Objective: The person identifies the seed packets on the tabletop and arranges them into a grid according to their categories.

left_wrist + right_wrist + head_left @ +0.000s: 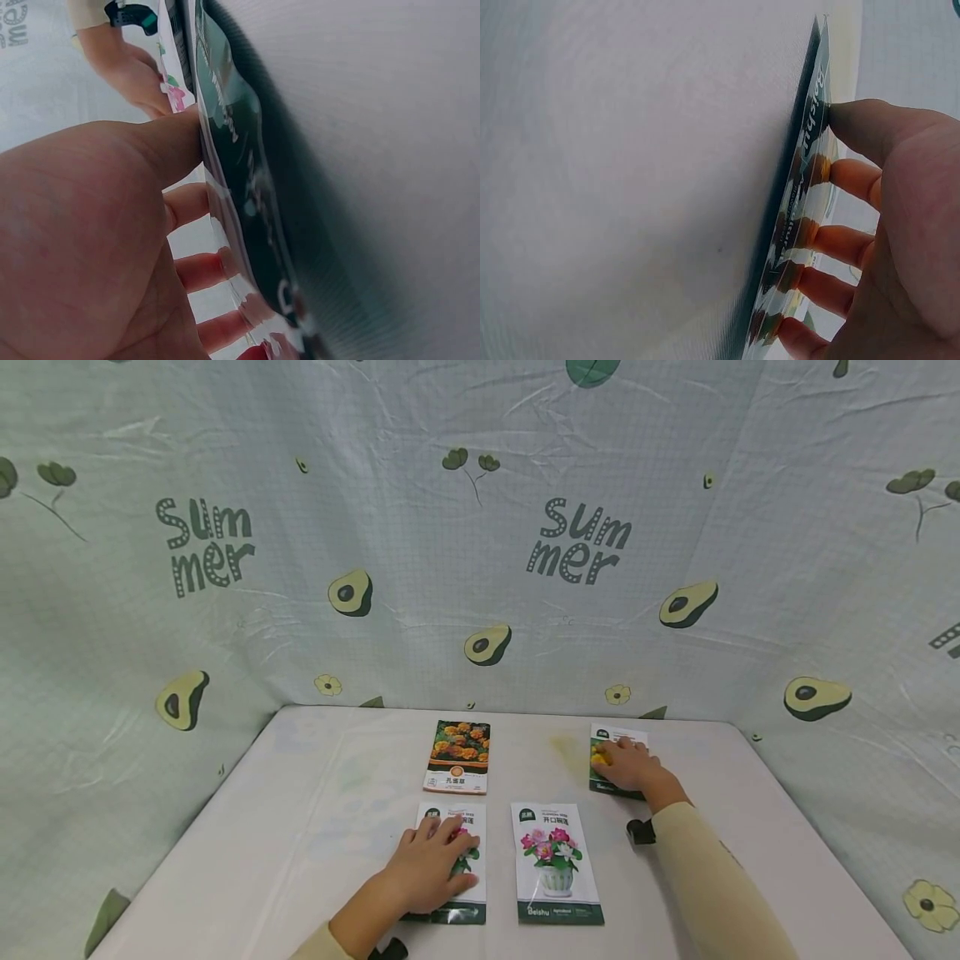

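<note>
My left hand (429,867) rests with spread fingers on a flower seed packet (471,893), white with a dark green bottom band. In the left wrist view, the thumb and fingertips touch the face of that packet (234,150). Farther back on the right, my right hand (636,768) lies on another seed packet (603,783) with yellow flowers, partly hidden by the hand. The right wrist view shows the fingertips and thumb pressed on its glossy face (810,142). Both packets lie on the table.
Between the hands lies a seed packet (557,864) picturing pink flowers in a white pot. Behind the left hand is a marigold packet (461,753) with orange flowers. The white table (300,793) meets a hanging cloth (420,543) printed with avocados at its back edge.
</note>
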A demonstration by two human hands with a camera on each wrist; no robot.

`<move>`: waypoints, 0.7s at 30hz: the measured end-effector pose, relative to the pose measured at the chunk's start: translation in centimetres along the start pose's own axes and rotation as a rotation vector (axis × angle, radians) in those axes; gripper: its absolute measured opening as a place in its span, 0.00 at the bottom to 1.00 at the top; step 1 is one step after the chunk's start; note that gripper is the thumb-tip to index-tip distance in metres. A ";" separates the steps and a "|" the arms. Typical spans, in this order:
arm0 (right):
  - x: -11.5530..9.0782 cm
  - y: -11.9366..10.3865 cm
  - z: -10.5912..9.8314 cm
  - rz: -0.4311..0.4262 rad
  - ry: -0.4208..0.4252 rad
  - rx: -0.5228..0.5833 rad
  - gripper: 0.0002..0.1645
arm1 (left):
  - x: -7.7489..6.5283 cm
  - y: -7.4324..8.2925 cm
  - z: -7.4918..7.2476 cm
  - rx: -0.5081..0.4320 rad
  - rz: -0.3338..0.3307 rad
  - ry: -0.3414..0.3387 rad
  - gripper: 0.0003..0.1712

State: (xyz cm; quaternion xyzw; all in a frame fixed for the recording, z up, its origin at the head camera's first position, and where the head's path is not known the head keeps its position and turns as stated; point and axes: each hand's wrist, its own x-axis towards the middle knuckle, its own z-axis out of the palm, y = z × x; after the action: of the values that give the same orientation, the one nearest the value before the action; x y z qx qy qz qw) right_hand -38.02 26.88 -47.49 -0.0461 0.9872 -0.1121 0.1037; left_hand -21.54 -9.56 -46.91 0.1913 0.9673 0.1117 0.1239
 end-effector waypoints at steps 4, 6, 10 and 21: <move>-0.1 -0.5 0.0 -0.005 0.004 -0.002 0.35 | -0.1 0.1 -0.1 0.001 0.000 0.000 0.32; -0.1 -0.6 0.0 -0.009 0.007 -0.005 0.34 | -0.1 0.1 -0.2 0.000 0.000 0.000 0.32; 0.0 -0.9 0.1 -0.020 0.008 -0.014 0.34 | -0.2 0.2 -0.2 0.000 0.000 0.001 0.32; 0.6 -1.5 0.5 -0.031 -0.003 -0.012 0.35 | -0.1 0.1 -0.1 0.004 -0.004 0.007 0.32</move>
State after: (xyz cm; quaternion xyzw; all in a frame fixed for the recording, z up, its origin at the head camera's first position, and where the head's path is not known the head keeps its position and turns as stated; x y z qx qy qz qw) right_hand -38.39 25.22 -47.69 -0.0622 0.9868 -0.1079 0.1034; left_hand -21.43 -9.49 -46.78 0.1894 0.9683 0.1099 0.1204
